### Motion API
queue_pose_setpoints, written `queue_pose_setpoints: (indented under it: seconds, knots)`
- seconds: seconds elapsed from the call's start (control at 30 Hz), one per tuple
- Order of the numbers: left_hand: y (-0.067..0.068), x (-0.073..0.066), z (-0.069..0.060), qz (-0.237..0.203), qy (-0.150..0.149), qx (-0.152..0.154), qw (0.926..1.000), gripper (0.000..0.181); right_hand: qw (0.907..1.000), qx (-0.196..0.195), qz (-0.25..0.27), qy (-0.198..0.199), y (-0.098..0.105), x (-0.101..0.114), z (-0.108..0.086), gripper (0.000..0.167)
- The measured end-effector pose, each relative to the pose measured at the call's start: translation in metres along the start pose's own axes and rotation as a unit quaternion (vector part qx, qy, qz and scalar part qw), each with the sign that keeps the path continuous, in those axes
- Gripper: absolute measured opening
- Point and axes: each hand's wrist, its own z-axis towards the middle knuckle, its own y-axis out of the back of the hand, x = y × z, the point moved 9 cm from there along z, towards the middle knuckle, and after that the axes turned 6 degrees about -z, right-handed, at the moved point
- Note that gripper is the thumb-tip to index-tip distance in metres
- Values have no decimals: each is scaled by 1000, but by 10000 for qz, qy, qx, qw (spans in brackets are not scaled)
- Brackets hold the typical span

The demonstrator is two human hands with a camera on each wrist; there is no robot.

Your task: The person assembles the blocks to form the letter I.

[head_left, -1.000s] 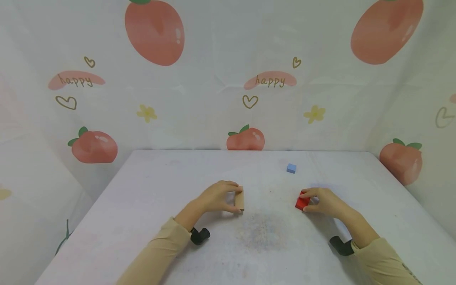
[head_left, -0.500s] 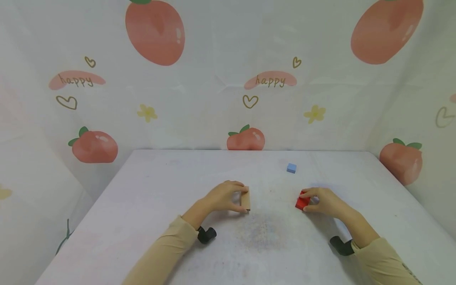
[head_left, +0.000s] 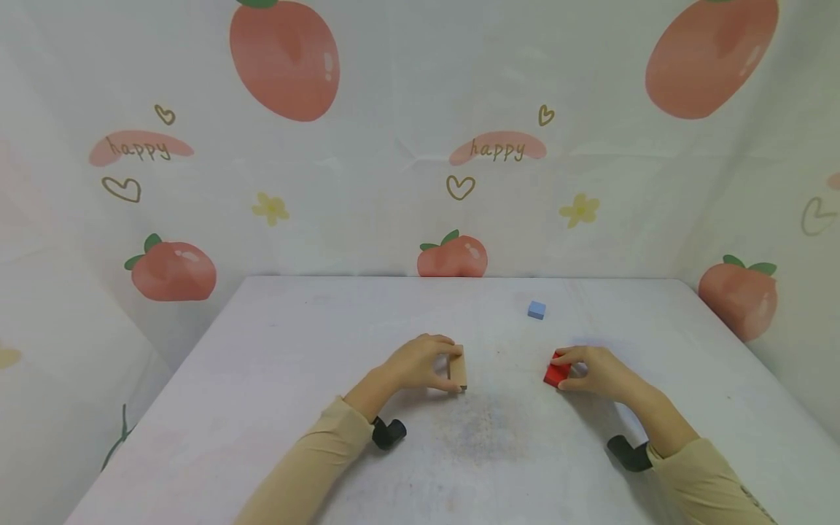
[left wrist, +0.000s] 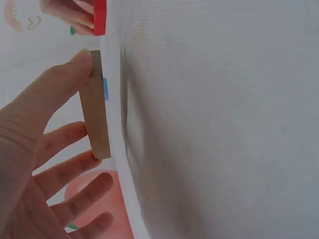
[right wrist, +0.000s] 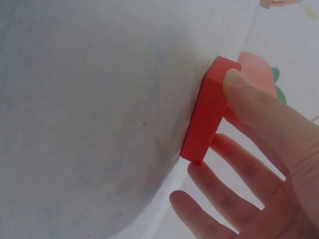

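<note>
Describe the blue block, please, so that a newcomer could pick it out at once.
Start at the white table and look near its far edge, right of the middle. The small block lies there. Unlike the red block in the right hand and the tan block in the left hand, it is blue and untouched.

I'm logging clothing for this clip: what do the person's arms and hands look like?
The left sleeve and right sleeve are beige, the right with dark marks. A rounded black piece shows by each wrist. The left hand and right hand wear no gloves.
</note>
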Motion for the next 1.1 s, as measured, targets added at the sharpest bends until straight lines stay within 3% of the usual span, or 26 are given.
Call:
queue_pose_setpoints:
  seconds: [0.33, 0.53, 1.1]
  knots:
    - [-4, 2, 9, 1, 309, 90, 9995, 60, 10000, -15, -1, 29, 0, 2, -1, 37]
    - [-6, 2, 15, 123, 373, 160, 9991, 60, 10000, -21, 17, -4, 0, 2, -1, 37]
    - [-10, 6, 24, -45, 544, 238, 9982, 61, 10000, -60, 14, 62, 0, 2, -1, 37]
